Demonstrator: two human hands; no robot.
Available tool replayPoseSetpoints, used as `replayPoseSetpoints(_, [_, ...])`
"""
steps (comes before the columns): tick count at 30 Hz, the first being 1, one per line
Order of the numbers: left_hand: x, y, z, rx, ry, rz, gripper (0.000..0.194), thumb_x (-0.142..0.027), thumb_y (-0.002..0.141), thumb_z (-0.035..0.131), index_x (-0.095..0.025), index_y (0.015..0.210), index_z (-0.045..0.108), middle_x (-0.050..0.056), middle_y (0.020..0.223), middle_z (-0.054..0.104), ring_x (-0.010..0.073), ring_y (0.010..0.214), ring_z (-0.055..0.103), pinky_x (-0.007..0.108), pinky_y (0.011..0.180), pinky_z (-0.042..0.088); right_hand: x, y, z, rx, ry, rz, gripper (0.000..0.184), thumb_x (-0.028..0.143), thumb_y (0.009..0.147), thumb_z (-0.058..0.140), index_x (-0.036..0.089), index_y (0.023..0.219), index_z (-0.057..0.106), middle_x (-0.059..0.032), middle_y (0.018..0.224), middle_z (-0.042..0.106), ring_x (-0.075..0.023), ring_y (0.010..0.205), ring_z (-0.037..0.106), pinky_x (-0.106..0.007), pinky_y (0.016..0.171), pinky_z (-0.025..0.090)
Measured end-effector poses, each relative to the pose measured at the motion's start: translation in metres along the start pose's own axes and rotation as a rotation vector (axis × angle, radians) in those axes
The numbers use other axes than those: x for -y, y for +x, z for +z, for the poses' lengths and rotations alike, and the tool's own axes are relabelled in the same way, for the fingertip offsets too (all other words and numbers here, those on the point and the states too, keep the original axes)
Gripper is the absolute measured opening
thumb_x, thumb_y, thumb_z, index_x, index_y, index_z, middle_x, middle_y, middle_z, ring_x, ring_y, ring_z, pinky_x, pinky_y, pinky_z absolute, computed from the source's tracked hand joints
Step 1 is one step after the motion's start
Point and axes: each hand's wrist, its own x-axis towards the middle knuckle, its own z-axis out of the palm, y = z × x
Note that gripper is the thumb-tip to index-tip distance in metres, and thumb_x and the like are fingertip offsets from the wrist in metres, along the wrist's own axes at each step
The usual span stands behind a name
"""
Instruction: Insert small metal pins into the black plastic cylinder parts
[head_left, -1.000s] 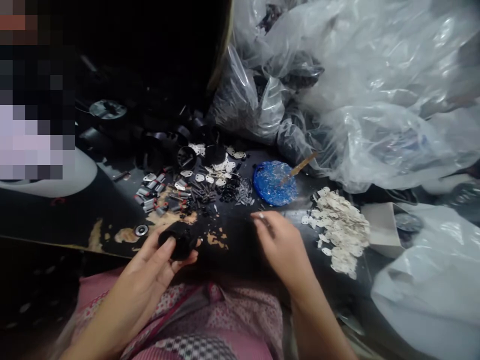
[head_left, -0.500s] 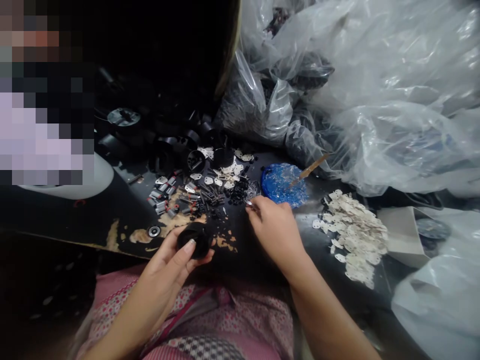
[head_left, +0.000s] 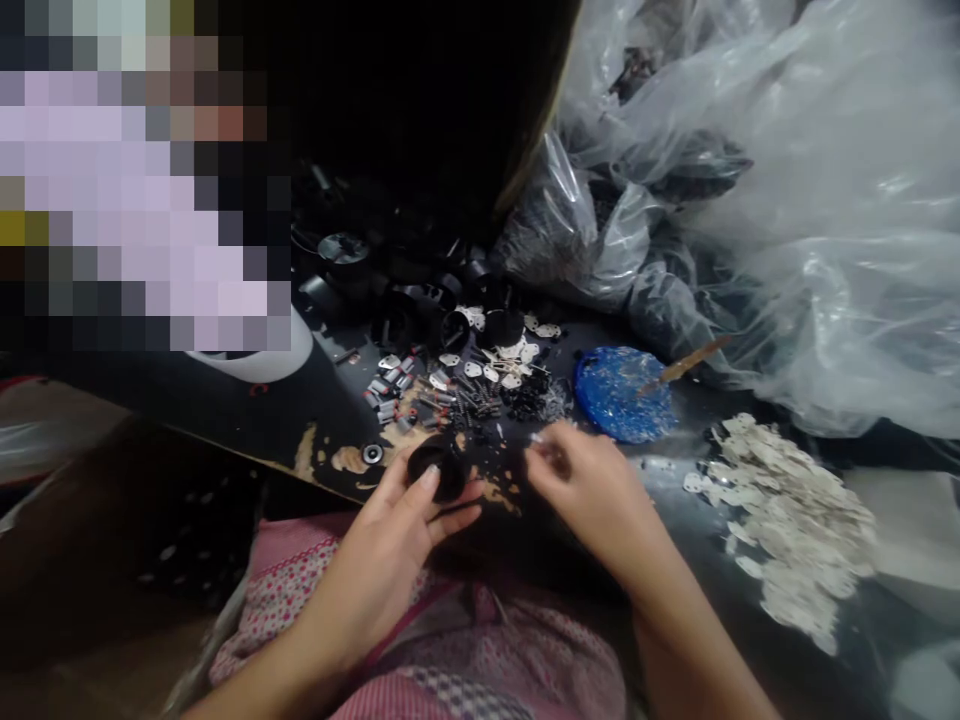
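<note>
My left hand (head_left: 405, 515) grips a round black plastic housing (head_left: 441, 474), its hollow side turned up and the thumb on its rim. To the right, just above the table, my right hand (head_left: 589, 470) has its thumb and fingers pinched together; whatever is between them is too small to make out. Beyond the hands lie a heap of small black parts (head_left: 525, 397), springs (head_left: 474, 397) and grey cylinders with red ends (head_left: 390, 395). White flat plates (head_left: 512, 362) with holes are scattered behind these. Close to the left hand, a small ring-shaped part (head_left: 372, 454) rests near the table edge.
A blue lid of grease (head_left: 626, 395) with a wooden stick (head_left: 686, 366) stands right of the parts. A pile of white plates (head_left: 795, 520) covers the right side. Plastic bags (head_left: 817, 200) fill the back right. More black housings (head_left: 397, 315) lie behind. Another person's sleeve appears at left.
The view has swung left, so the table appears further right. My right hand has drawn back slightly from the small parts towards the housing, fingers still pinched. My left hand keeps hold of the housing.
</note>
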Motion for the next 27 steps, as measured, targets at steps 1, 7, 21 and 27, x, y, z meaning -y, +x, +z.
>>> replayPoseSetpoints(1, [-0.001, 0.000, 0.001, 0.031, -0.037, -0.027, 0.027, -0.025, 0.088, 0.060, -0.024, 0.114, 0.058, 0.004, 0.107, 0.070, 0.0221, 0.095, 0.069, 0.037, 0.084, 0.056, 0.007, -0.004, 0.001, 0.011, 0.079, -0.031, 0.007, 0.025, 0.082, 0.057, 0.021, 0.076, 0.058, 0.0006, 0.067, 0.066, -0.0166, 0.063, 0.058, -0.027, 0.061, 0.038])
replayPoseSetpoints(7, [-0.002, 0.001, 0.004, 0.089, -0.106, -0.010, 0.022, -0.022, 0.092, 0.053, -0.025, 0.112, 0.061, 0.002, 0.116, 0.069, 0.0191, 0.106, 0.064, 0.036, 0.097, 0.050, 0.033, -0.016, 0.009, -0.075, 0.330, -0.196, 0.007, 0.023, 0.084, 0.056, 0.021, 0.078, 0.058, 0.0012, 0.072, 0.066, -0.0153, 0.068, 0.055, -0.029, 0.069, 0.038])
replayPoseSetpoints(21, [0.009, 0.000, -0.007, 0.062, 0.096, 0.074, 0.025, -0.027, 0.079, 0.071, -0.030, 0.103, 0.067, -0.001, 0.112, 0.070, 0.0203, 0.110, 0.062, 0.032, 0.096, 0.049, 0.033, -0.018, 0.008, -0.223, 0.342, -0.346, 0.007, 0.014, 0.084, 0.059, 0.020, 0.083, 0.062, 0.0018, 0.074, 0.066, -0.0140, 0.070, 0.059, -0.034, 0.072, 0.035])
replayPoseSetpoints(27, [0.010, -0.001, -0.010, 0.142, 0.147, 0.074, 0.019, -0.025, 0.082, 0.068, -0.027, 0.100, 0.066, -0.001, 0.103, 0.072, 0.0172, 0.103, 0.065, 0.028, 0.093, 0.051, 0.033, -0.016, 0.009, -0.205, 0.225, -0.382, 0.010, 0.011, 0.083, 0.057, 0.018, 0.081, 0.064, 0.0008, 0.072, 0.064, -0.0139, 0.068, 0.058, -0.035, 0.072, 0.032])
